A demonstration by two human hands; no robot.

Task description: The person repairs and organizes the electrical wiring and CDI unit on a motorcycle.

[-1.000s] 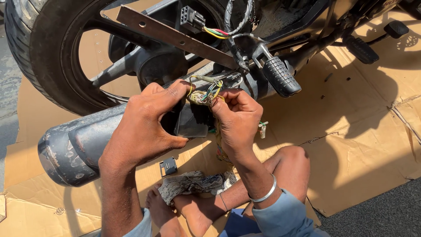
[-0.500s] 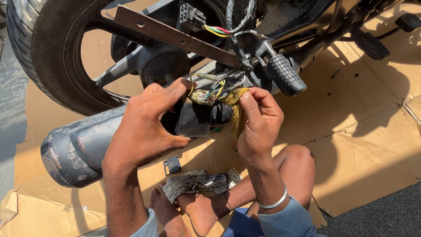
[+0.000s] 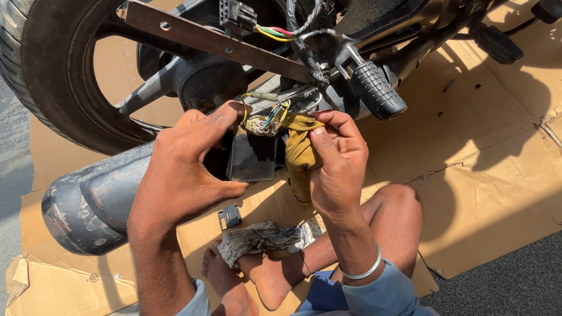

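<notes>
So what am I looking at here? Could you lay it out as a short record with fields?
Setting: motorcycle rear wheel over flattened cardboard
Left hand: grips a black box-shaped part, fingertip on a wire connector
Right hand: pinches a yellow cloth beside the connector
Nearby: exhaust muffler, footpeg, patterned rag

Both hands (image 3: pixel 257 158) on wiring connector (image 3: pixel 261 124)
</notes>
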